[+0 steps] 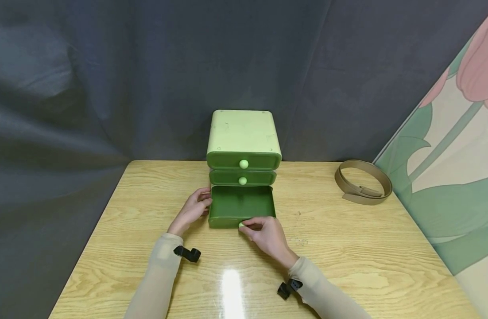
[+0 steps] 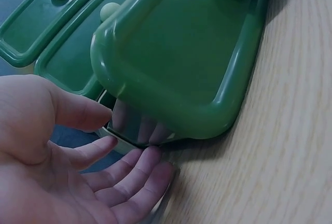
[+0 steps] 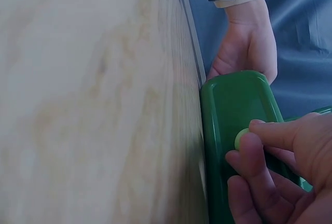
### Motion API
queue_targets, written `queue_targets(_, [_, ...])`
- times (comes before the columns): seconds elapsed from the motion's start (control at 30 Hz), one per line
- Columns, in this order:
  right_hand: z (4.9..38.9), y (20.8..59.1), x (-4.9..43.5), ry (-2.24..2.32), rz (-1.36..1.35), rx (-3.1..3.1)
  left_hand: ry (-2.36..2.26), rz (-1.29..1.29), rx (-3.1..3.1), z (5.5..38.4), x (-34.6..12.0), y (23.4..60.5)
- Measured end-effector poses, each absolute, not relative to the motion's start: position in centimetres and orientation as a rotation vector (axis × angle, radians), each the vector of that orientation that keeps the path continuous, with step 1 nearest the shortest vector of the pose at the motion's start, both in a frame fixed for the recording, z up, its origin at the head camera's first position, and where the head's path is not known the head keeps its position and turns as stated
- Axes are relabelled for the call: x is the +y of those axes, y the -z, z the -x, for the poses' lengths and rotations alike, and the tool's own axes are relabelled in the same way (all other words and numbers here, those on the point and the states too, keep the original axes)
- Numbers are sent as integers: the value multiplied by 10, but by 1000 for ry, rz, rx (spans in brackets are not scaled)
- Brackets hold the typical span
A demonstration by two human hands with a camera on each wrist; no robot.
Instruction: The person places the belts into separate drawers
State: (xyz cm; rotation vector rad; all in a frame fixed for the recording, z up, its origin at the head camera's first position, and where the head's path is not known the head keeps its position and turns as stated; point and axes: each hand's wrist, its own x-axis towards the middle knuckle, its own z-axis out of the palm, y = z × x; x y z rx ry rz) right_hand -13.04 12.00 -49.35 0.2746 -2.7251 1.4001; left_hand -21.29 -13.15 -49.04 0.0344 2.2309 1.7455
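A small cabinet (image 1: 244, 130) with a pale green top and three dark green drawers stands at the back of the table. Its bottom drawer (image 1: 242, 201) is pulled out, and no contents show inside. My right hand (image 1: 269, 237) pinches the round pale knob (image 3: 241, 139) of that drawer between thumb and fingers. At the cabinet's left side is my left hand (image 1: 193, 210), its fingers loosely extended beside the open drawer. The left wrist view shows the left fingertips (image 2: 150, 156) right by the drawer's side, just behind its front panel (image 2: 176, 53).
To the right on the wooden table (image 1: 327, 248) lies a coiled tan belt (image 1: 363, 199). The two upper drawers, top (image 1: 224, 161) and middle (image 1: 224, 177), are above the pulled-out one. A dark curtain (image 1: 168, 79) hangs behind; a flowered cloth (image 1: 459, 177) is at the right.
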Motion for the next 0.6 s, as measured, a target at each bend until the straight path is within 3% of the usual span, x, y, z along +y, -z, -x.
queue_targets(0.6, [117,494,122,-1477,-310,-2722,-1763,-41,2220,212,-133,492])
